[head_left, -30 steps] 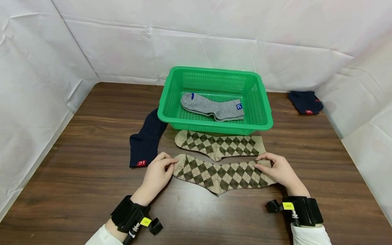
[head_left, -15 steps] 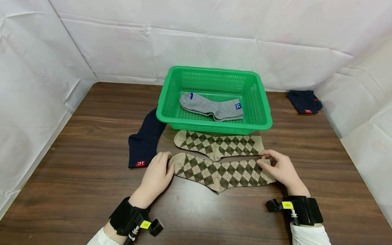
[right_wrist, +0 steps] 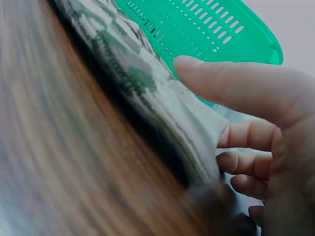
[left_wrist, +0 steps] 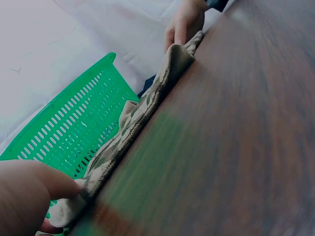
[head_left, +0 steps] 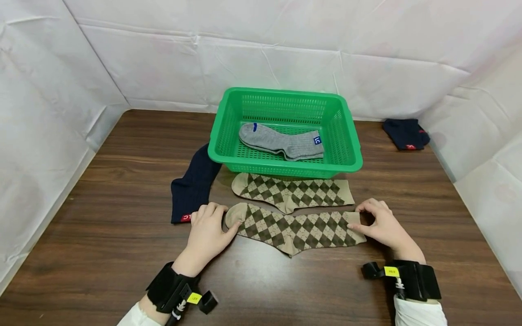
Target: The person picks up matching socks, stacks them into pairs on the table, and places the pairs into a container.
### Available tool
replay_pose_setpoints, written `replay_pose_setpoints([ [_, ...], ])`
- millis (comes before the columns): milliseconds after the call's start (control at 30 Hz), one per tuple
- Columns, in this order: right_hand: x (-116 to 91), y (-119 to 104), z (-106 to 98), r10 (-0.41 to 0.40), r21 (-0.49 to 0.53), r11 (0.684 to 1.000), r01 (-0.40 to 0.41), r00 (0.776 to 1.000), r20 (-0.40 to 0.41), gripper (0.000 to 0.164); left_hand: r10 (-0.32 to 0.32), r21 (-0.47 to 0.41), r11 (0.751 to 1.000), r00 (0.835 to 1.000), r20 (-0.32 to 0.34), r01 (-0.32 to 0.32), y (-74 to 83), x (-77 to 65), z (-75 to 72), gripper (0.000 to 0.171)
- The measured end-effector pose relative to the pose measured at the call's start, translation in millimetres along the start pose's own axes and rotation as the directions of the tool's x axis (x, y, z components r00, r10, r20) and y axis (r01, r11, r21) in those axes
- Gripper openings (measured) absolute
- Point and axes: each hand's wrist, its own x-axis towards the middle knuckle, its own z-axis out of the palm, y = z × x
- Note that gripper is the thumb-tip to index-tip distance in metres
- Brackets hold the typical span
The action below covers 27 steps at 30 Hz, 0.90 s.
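A tan and dark green argyle sock (head_left: pixel 302 231) lies flat in front of me, toe to the left. My left hand (head_left: pixel 208 233) holds its toe end, thumb on top and fingers around the toe's outer edge. At the cuff, my right hand (head_left: pixel 379 226) has the thumb over the fabric and curled fingers at the edge; the right wrist view shows these fingers (right_wrist: pixel 248 164) against the cuff. A matching argyle sock (head_left: pixel 293 192) lies just behind, parallel to the first. In the left wrist view the held sock (left_wrist: pixel 142 110) stretches between both hands, its near edge slightly raised.
A green plastic basket (head_left: pixel 285 170) stands behind the socks, with grey socks (head_left: pixel 281 141) inside. One navy sock (head_left: pixel 193 185) lies left, partly under the basket's rim. Folded navy socks (head_left: pixel 405 135) sit at the back right corner. White sheeting (head_left: pixel 269 54) walls the wooden table (head_left: pixel 122 203).
My left fingers have let the toe's tip go and spread, then the thumb has come onto the toe. The right hand has slid slightly right along the cuff. The near sock has shifted slightly left.
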Motion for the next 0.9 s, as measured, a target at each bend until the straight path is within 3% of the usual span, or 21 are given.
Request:
replay_pose_setpoints([
  [133,-2.4,1.4,-0.3,0.026,-0.003,1.000,-0.025,0.999,0.031,0.028,-0.003,-0.052,0.999,1.000,0.017,0.004,0.1,1.0,3.2,0.029],
  [333,-0.8,0.1,-0.9,-0.001,0.020,1.000,0.000,0.999,0.045,0.018,0.025,-0.116,0.993,1.000,0.013,-0.023,-0.2,1.8,4.6,0.027],
  [500,0.2,-2.2,-2.8,-0.069,0.055,0.996,0.064,0.993,0.092,0.018,0.077,-0.261,0.963,0.997,0.030,-0.066,-2.4,2.2,6.0,0.029],
  [567,-0.4,-3.6,-3.9,-0.112,0.068,0.992,0.104,0.986,0.124,0.014,0.088,-0.328,0.942,0.995,0.036,-0.072,-3.1,1.8,6.3,0.028],
  [700,-1.1,-5.6,-5.8,-0.176,0.100,0.982,0.160,0.968,0.178,0.012,0.074,-0.476,0.877,0.997,0.012,-0.059,-3.0,0.7,5.2,0.026],
  [800,-1.3,-4.3,-6.9,-0.159,0.166,0.978,0.128,0.969,0.189,0.012,0.034,-0.578,0.816,0.999,0.001,-0.027,-1.4,0.4,4.0,0.024],
  [900,-2.9,0.0,-8.8,-0.129,0.293,0.954,0.071,0.974,0.186,0.022,-0.005,-0.659,0.752,1.000,0.008,0.009,0.1,0.5,4.1,0.036],
])
